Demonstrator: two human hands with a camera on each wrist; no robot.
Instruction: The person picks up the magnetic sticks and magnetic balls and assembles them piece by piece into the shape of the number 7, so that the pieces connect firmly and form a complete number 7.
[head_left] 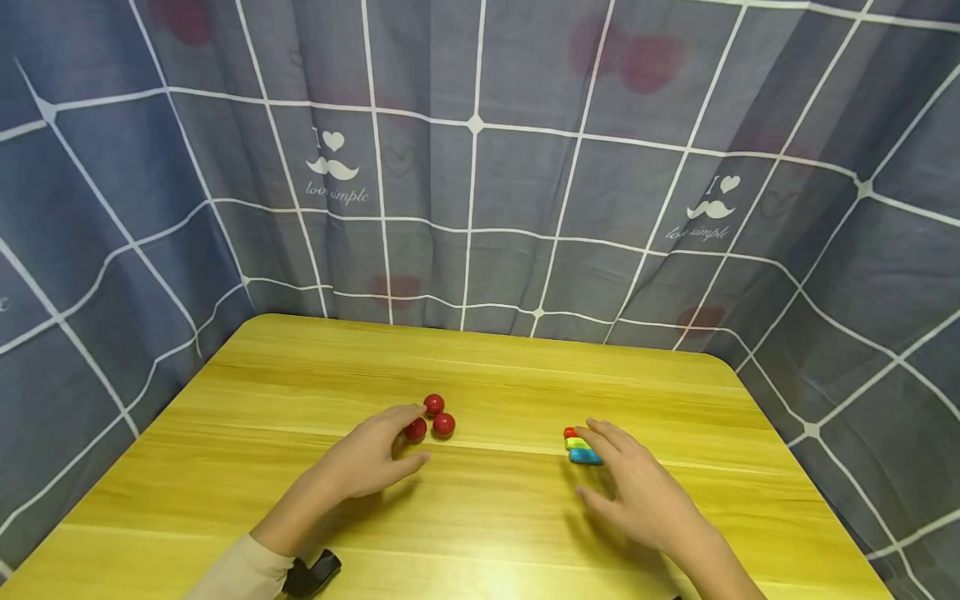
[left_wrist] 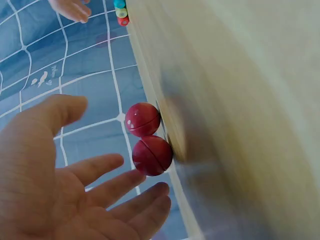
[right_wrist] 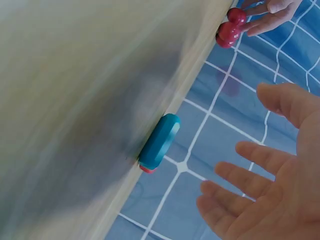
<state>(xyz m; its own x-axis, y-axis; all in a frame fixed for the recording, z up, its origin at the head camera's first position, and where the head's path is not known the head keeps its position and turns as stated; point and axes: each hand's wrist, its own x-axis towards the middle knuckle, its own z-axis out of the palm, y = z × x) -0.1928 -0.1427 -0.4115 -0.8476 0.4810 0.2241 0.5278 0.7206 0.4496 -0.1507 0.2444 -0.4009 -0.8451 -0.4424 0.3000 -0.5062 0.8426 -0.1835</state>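
In the lower left of the head view, the left hand [head_left: 367,458], its fingers loosely extended and thumb apart, is beside three red balls [head_left: 444,425] clustered just below and left of centre; whether a fingertip touches the nearest one cannot be told. At lower right, the right hand [head_left: 641,496] is likewise unclenched, its fingers partly covering a red stick [head_left: 570,432], a yellow-green stick [head_left: 576,444] and a blue stick [head_left: 584,457], side by side. Both groups lie on a wooden table [head_left: 495,508] (yellowish, with streaky grain). A gridded curtain [head_left: 427,171] fills the upper half.
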